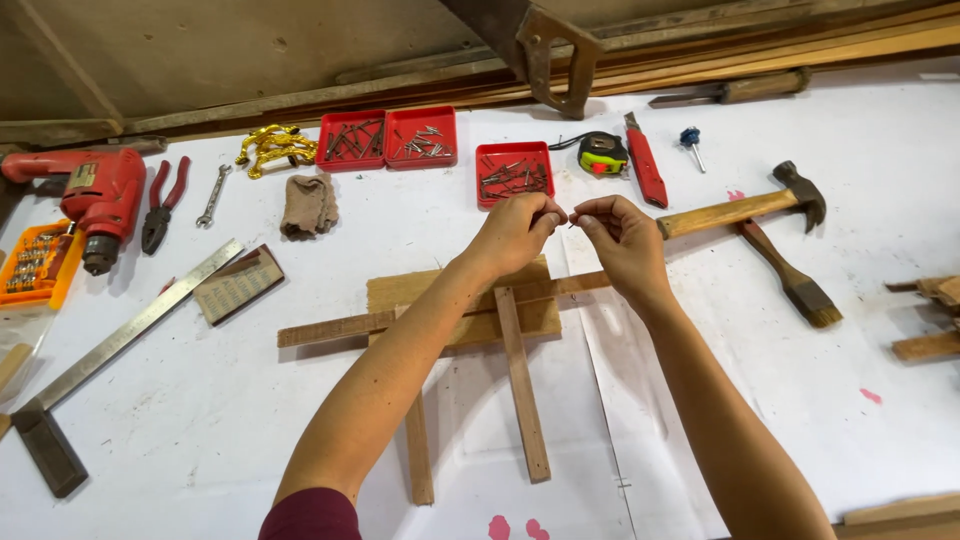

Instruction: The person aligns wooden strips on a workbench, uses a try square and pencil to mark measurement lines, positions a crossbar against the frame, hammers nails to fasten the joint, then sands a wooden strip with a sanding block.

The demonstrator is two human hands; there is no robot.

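A person's left hand and right hand meet fingertip to fingertip above a white-covered workbench, thumbs and forefingers pinched narrow on a small nail that shows only as a thin dark sliver between them. Which hand carries its weight cannot be told. The nail sits in the air just in front of a red tray of more nails, and above a loose frame of wooden strips laid crosswise over a flat board.

A hammer lies just beside the right hand, its wooden handle pointing towards the knuckles, with a paintbrush angled beneath it. Further back rest a tape measure, a red utility knife and two more red trays of screws and nails. To the left lie a folded rag, yellow metal fittings, a spanner, red-handled pliers, a red power drill and an orange box of drill bits. A long steel square runs diagonally across the bench's left side, near a small booklet. A handsaw leans against the back edge.
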